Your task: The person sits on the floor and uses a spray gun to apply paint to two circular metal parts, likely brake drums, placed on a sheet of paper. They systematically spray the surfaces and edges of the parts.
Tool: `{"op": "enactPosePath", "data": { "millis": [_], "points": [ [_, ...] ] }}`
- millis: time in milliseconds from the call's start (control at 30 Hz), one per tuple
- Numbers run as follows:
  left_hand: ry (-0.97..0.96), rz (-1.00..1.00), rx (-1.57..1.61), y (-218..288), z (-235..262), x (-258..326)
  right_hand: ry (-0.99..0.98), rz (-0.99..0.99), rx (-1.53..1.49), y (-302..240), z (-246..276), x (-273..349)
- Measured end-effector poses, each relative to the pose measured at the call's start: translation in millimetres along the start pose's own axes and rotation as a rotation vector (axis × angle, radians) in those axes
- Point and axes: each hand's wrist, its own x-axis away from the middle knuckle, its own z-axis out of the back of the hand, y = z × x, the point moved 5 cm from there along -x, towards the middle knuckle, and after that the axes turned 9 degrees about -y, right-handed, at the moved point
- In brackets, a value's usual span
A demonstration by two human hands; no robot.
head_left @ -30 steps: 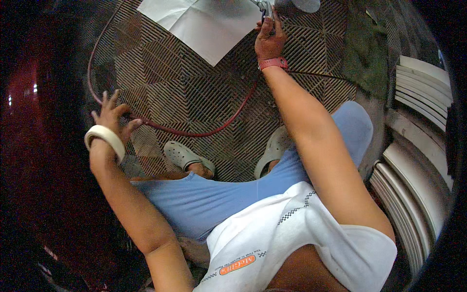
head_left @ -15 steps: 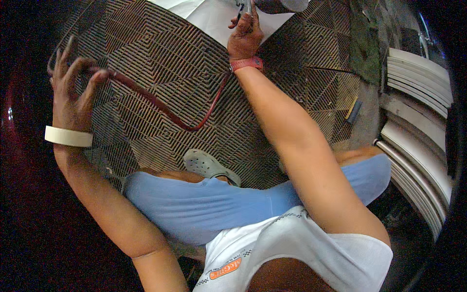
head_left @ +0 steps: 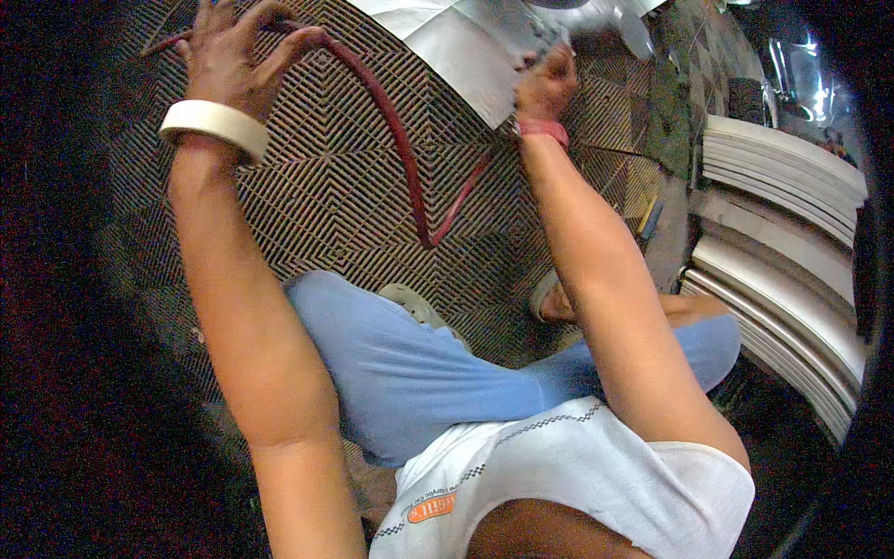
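My left hand (head_left: 231,51), with a cream band on its wrist, is at the upper left, its fingers curled over a dark red hose (head_left: 400,140). The hose runs out on both sides of that hand, sags to a sharp bend over the floor, then rises toward my right wrist. At the upper middle my right hand (head_left: 548,86), wearing a red watch, is closed around a grey metal tool (head_left: 549,37) that looks like a spray gun. Blur hides its details. Beyond it lies a white sheet (head_left: 456,61) with a pointed corner.
Grey ridged matting (head_left: 326,196) covers the floor. Long white and silver curved panels (head_left: 782,317) line the right side. A small yellow and dark tool (head_left: 651,217) lies on the floor near them. My bent legs in blue trousers (head_left: 419,373) are below my hands.
My left hand has moved up and right in the picture, carrying the hose with it. The right hand with the tool has shifted right and slightly down. More of the white sheet shows.
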Motion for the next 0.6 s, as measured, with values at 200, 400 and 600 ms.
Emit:
{"op": "enactPosePath", "data": {
  "millis": [200,400,600],
  "points": [
    [-0.043,0.073,0.129,-1.5,5.3,5.9,0.160,-0.112,0.119,-23.2,33.0,-3.9],
    [-0.050,0.143,0.166,-48.3,25.9,53.7,0.069,-0.002,0.094,-53.1,-45.7,6.5],
    [-0.065,0.193,0.249,-56.9,33.8,67.8,-0.059,0.104,0.025,-70.6,-103.2,-7.2]
  ]
}}
